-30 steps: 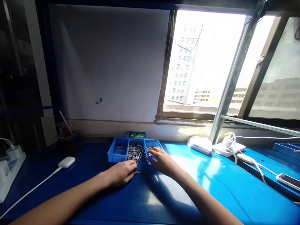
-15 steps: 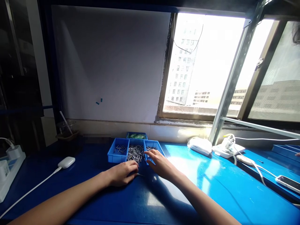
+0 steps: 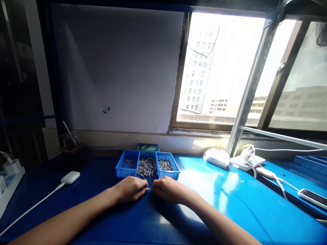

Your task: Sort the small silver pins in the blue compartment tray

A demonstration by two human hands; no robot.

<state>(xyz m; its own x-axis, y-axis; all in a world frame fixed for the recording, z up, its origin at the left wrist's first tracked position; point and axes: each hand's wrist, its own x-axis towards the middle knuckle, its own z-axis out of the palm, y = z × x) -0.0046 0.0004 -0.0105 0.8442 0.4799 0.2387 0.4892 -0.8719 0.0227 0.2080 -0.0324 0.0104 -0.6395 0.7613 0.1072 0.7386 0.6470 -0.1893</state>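
Note:
My left hand (image 3: 131, 189) is closed low over the blue tabletop, pinching a thin metal pin (image 3: 149, 189) whose tip shows past the fingers. Just right of that tip, my right hand (image 3: 170, 190) is closed too, its fingertips curled down. What it holds, if anything, is hidden. Beyond both hands lies a pile of small dark metal pins (image 3: 147, 166) between two blue bins. A few similar pieces are in the left blue bin (image 3: 124, 172), and many more fill the bottom of the right blue bin (image 3: 169, 175).
Behind the pile stands another blue bin (image 3: 148, 144) with green contents. To the left are a white earbud case (image 3: 70, 177) on a cable and a plastic cup (image 3: 71, 139). A power strip (image 3: 247, 161), cables and a phone (image 3: 313, 197) lie to the right.
My right hand has come back from the right bin toward me and closed beside my left hand's fingertips. The left hand has stayed near its place, still pinching the pin.

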